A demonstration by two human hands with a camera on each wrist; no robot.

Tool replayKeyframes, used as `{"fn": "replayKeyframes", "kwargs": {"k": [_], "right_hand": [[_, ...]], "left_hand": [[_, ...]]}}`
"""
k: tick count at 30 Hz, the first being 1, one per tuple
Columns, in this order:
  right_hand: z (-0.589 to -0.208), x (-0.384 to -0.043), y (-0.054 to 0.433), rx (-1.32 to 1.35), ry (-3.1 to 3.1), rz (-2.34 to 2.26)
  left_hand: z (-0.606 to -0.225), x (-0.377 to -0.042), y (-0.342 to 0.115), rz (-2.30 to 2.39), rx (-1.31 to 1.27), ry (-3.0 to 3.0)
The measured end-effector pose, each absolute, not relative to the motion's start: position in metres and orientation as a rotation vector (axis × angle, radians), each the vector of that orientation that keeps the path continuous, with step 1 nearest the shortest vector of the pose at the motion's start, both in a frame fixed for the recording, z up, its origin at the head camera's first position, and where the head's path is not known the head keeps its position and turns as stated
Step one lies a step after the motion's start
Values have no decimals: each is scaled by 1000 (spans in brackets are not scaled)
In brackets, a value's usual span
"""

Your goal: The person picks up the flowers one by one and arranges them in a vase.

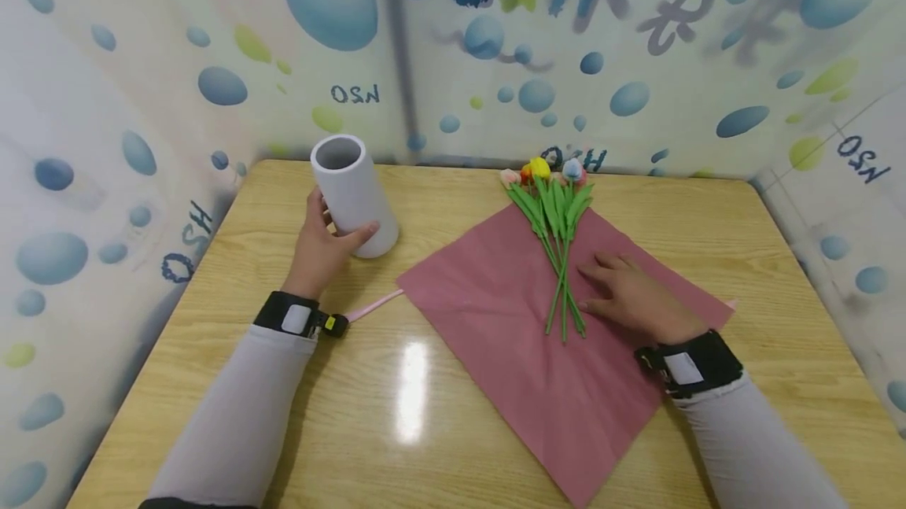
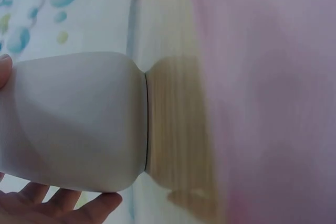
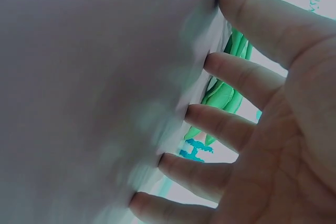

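Vase (image 1: 362, 202) at my eleven o'clock, left hand (image 1: 320, 248) gripping; splayed right hand (image 1: 640, 298) could scatter tulips (image 1: 559, 214) by dragging wrapping paper (image 1: 488, 312).

The smooth cylindrical vase (image 1: 368, 210) in the left hand (image 1: 322, 249) is plain white. The thin square sheet (image 1: 566, 414) under the right hand (image 1: 637, 296) is solid dusty rose. The bunch of flowers (image 1: 559, 218) just left of the right hand has green stems and leaves, with yellow, orange, pink and pale blue blooms. The narrow strip (image 1: 375, 306) near the left hand is pale pink. The tabletop (image 1: 347, 422) beneath both hands shows yellow-brown wood grain. The backdrop (image 1: 283, 116) beyond them is whitish, patterned with blue and green ovals.
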State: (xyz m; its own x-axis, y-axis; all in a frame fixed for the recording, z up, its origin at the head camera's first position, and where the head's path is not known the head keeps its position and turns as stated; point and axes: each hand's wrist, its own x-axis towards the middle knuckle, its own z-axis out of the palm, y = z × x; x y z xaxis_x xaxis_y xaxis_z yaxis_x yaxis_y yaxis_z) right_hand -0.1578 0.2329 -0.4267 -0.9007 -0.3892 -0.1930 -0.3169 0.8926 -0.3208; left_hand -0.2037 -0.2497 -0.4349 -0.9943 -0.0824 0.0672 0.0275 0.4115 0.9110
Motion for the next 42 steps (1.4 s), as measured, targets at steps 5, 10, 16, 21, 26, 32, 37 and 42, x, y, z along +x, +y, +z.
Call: {"fn": "replayKeyframes", "kwargs": {"k": [5, 10, 16, 21, 26, 32, 37, 42], "right_hand": [[-427, -157, 241, -527, 2815, -403], [-426, -157, 248, -529, 2812, -423], [-428, -159, 259, -528, 2820, -421], [-430, -161, 267, -520, 2829, -418], [-432, -163, 275, -498, 2835, -418], [-433, -165, 285, -466, 2826, -405], [-435, -168, 293, -473, 2830, -389], [-436, -171, 301, -511, 2849, -383]], "left_hand": [[-435, -197, -237, -1646, -38, -2568], [-436, -189, -228, -1693, -91, -2569], [-434, -179, -220, -1730, -154, -2564], [-435, -173, -215, -1749, -184, -2560], [-434, -167, -210, -1750, -216, -2579], [-433, -162, -202, -1771, -270, -2591], [-434, -158, -192, -1791, -361, -2587], [-435, -154, -182, -1801, -416, -2577]]}}
